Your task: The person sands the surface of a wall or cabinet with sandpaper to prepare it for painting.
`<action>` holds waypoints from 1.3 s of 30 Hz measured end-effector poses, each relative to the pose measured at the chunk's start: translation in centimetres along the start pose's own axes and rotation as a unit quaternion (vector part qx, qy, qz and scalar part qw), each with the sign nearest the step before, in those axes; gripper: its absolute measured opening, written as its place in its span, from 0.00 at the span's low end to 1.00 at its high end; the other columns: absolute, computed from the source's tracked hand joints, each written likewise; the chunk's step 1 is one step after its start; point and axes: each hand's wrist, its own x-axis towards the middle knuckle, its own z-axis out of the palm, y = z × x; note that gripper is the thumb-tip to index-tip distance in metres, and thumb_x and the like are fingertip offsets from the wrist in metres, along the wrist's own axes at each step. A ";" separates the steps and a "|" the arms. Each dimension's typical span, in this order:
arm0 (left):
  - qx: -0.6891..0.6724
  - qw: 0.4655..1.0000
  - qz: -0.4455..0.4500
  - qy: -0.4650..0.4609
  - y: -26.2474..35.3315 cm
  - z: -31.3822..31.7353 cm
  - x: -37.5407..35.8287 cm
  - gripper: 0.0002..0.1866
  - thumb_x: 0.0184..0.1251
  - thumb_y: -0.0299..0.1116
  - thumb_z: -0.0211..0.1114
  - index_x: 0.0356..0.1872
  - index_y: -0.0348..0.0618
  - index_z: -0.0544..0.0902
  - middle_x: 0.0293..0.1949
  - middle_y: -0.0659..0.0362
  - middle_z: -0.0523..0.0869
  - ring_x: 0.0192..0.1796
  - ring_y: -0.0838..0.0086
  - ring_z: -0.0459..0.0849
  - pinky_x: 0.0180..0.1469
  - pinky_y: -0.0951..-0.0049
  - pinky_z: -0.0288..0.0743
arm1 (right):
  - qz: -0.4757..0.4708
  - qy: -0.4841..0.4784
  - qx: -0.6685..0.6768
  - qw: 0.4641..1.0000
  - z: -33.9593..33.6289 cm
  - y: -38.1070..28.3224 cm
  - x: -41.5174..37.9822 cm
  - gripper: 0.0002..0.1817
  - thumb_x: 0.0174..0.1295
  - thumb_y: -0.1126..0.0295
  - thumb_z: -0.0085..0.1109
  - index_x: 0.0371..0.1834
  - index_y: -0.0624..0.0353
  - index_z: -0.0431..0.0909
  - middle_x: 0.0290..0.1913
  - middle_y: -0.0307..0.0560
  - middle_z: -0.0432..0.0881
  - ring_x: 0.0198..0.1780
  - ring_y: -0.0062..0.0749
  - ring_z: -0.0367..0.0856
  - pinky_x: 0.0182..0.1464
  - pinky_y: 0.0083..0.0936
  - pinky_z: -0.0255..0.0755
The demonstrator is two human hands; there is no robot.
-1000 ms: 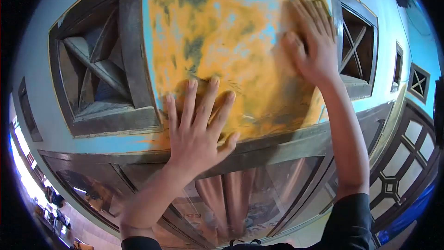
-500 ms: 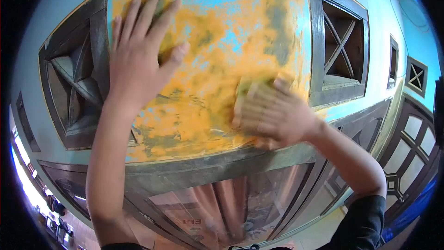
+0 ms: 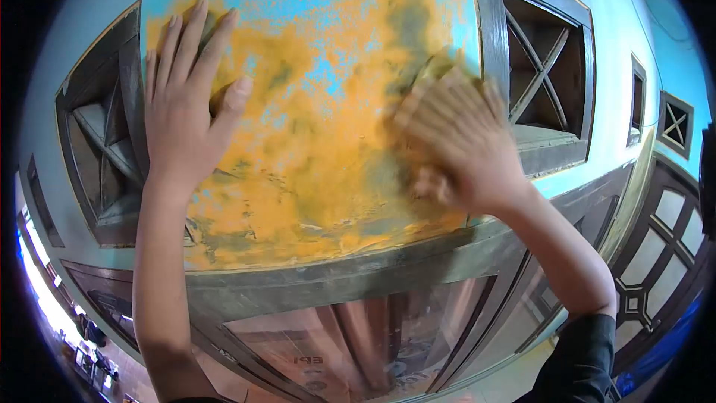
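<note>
My left hand [image 3: 183, 101] lies against the wall panel [image 3: 313, 149] with its fingers spread, holding nothing. The panel is blue, with patchy orange paint and dark olive areas over much of it. On its right side, my right hand [image 3: 466, 138] presses a thin yellowish-brown sheet [image 3: 434, 69], which looks like sandpaper, against the surface. Motion blurs this hand and the sheet. Only the sheet's upper edge shows past the fingers; the rest is hidden under the hand.
Dark-framed vent openings with crossed bars, a left one [image 3: 104, 134] and a right one [image 3: 541, 67], flank the panel. Below it runs a dark wooden beam [image 3: 328, 283] above a glass pane [image 3: 358, 343] with a curtain. A panelled door [image 3: 660, 246] stands far right.
My right hand has moved up and to the right across the panel with the sheet. The view has shifted slightly; my left hand stays flat on the wall.
</note>
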 end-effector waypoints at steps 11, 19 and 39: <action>-0.002 1.000 0.019 0.007 -0.3 0.1 -0.5 0.32 0.76 0.54 0.55 0.79 0.64 0.68 0.82 0.59 0.61 0.83 0.53 0.55 0.82 0.43 0.46 | 0.065 0.060 0.019 0.996 1.7 -3.2 -1.7 0.37 0.74 0.33 0.35 0.82 0.34 0.60 0.84 0.41 0.57 0.86 0.43 0.46 0.83 0.58 0.27; -0.021 0.999 0.029 -0.001 -0.1 -0.4 -1.7 0.32 0.74 0.50 0.56 0.79 0.62 0.68 0.82 0.59 0.61 0.82 0.54 0.57 0.81 0.40 0.47 | -0.175 0.005 0.037 0.984 3.6 -8.5 -2.0 0.36 0.76 0.35 0.30 0.83 0.34 0.59 0.85 0.31 0.54 0.86 0.35 0.49 0.84 0.49 0.36; -0.028 0.993 -0.110 0.028 -0.3 0.0 -3.8 0.32 0.79 0.48 0.50 0.79 0.44 0.65 0.81 0.53 0.61 0.84 0.54 0.52 0.81 0.38 0.44 | -0.148 0.122 0.031 0.981 -0.5 -8.4 11.2 0.36 0.66 0.50 0.58 0.79 0.41 0.66 0.80 0.42 0.65 0.83 0.45 0.56 0.83 0.57 0.42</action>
